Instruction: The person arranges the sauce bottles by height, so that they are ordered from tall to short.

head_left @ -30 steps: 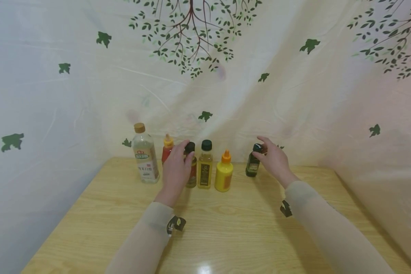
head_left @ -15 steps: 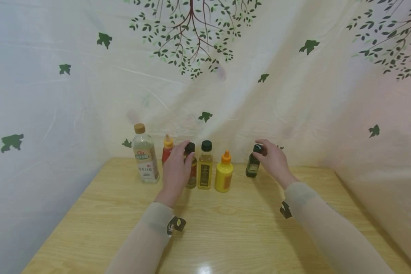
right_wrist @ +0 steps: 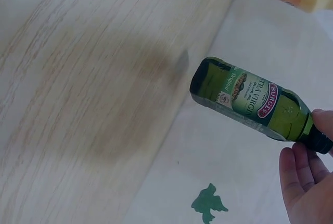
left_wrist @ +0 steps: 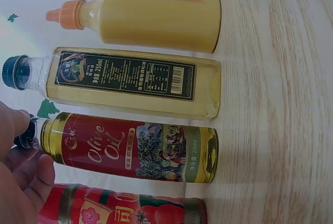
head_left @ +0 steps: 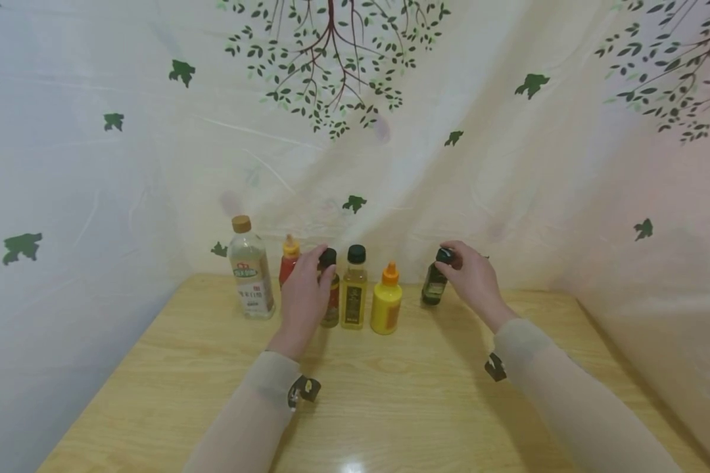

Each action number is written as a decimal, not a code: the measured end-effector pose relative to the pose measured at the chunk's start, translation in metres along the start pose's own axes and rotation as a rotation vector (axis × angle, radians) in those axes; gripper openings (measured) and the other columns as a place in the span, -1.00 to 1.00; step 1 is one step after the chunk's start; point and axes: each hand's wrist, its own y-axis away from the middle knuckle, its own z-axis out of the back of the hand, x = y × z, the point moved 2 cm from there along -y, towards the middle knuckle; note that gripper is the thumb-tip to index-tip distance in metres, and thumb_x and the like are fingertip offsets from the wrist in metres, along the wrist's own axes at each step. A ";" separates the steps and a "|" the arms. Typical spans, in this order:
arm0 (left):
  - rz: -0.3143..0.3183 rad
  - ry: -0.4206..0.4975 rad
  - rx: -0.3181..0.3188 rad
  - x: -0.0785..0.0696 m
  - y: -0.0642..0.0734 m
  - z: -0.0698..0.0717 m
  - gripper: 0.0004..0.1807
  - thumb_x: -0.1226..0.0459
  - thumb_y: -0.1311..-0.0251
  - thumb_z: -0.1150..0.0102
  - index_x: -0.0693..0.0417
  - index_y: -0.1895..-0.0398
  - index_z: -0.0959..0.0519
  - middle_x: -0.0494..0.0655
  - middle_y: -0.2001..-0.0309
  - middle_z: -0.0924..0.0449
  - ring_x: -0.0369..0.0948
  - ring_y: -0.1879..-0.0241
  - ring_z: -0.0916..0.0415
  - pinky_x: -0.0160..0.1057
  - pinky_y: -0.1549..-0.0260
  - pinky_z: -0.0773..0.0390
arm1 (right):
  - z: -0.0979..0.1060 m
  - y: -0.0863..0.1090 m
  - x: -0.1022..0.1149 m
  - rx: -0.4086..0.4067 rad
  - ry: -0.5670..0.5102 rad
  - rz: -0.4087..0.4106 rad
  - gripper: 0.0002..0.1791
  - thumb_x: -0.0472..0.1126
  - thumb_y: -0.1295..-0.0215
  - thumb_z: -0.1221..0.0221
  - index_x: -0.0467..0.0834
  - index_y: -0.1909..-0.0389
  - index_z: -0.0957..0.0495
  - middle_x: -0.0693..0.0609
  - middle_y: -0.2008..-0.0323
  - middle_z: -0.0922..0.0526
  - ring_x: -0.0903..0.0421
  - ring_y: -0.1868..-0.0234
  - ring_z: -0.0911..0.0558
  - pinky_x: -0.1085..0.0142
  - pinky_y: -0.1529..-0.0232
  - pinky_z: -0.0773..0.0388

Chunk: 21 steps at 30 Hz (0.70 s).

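At the row of bottles, my left hand (head_left: pixel 300 292) pinches the dark cap of a red-labelled olive oil bottle (left_wrist: pixel 130 148), which stands upright on the table. My right hand (head_left: pixel 476 279) grips a small dark green olive oil bottle (right_wrist: pixel 250 101) by its cap, thumb on one side and fingers on the other. That green bottle leans a little, its base toward the left in the head view. Between the two held bottles stand a clear oil bottle (left_wrist: pixel 130 83) with a black label and a yellow squeeze bottle (head_left: pixel 386 307) with an orange nozzle.
A red squeeze bottle (head_left: pixel 288 264) is partly hidden behind my left hand. Farther left stands a tall clear bottle (head_left: pixel 252 279) with a brown cap. The wooden table (head_left: pixel 390 401) ends at a leaf-patterned curtain (head_left: pixel 390 171) behind the bottles.
My right fingers have closed in on the green bottle's cap. The bottle has since shifted slightly left and tipped. My left hand keeps its place on the red-labelled bottle.
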 end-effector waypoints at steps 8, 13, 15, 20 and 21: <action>-0.011 0.000 -0.010 0.001 0.000 0.000 -0.48 0.23 -0.62 -0.30 0.12 -0.53 -0.48 0.15 -0.32 -0.63 0.09 -0.23 -0.67 0.17 -0.27 -0.67 | 0.005 0.005 0.009 -0.005 -0.020 0.032 -0.47 -0.13 -0.60 -0.35 -0.19 -0.48 -0.54 -0.24 -0.11 -0.77 -0.23 -0.08 -0.74 -0.21 -0.12 -0.66; -0.021 0.001 -0.007 0.001 0.000 0.000 -0.48 0.22 -0.63 -0.28 0.14 -0.53 -0.47 0.16 -0.31 -0.63 0.09 -0.21 -0.68 0.16 -0.25 -0.68 | 0.007 0.011 0.017 0.012 -0.022 0.033 -0.47 -0.12 -0.60 -0.36 -0.19 -0.47 -0.54 -0.23 -0.10 -0.78 -0.21 -0.07 -0.75 -0.20 -0.13 -0.68; -0.027 0.002 -0.010 0.000 0.001 0.001 -0.49 0.22 -0.64 -0.27 0.15 -0.53 -0.48 0.17 -0.31 -0.63 0.09 -0.20 -0.69 0.16 -0.23 -0.69 | 0.007 0.014 0.021 0.018 -0.027 0.027 -0.47 -0.11 -0.60 -0.36 -0.17 -0.47 -0.54 -0.22 -0.10 -0.78 -0.21 -0.08 -0.75 -0.20 -0.13 -0.69; -0.038 0.003 -0.019 0.000 0.001 0.001 -0.50 0.24 -0.63 -0.27 0.16 -0.52 -0.48 0.18 -0.30 -0.64 0.10 -0.18 -0.69 0.16 -0.20 -0.70 | 0.008 0.022 0.029 0.027 -0.049 0.033 -0.47 -0.11 -0.58 -0.38 -0.14 -0.47 -0.56 -0.19 -0.11 -0.78 -0.21 -0.10 -0.75 -0.22 -0.15 -0.69; -0.038 0.001 -0.019 0.001 0.001 0.000 -0.50 0.24 -0.64 -0.26 0.16 -0.52 -0.48 0.18 -0.29 -0.64 0.10 -0.18 -0.69 0.16 -0.20 -0.70 | 0.008 0.023 0.030 0.027 -0.051 0.037 -0.47 -0.11 -0.58 -0.38 -0.14 -0.46 -0.56 -0.19 -0.11 -0.78 -0.22 -0.10 -0.75 -0.22 -0.15 -0.69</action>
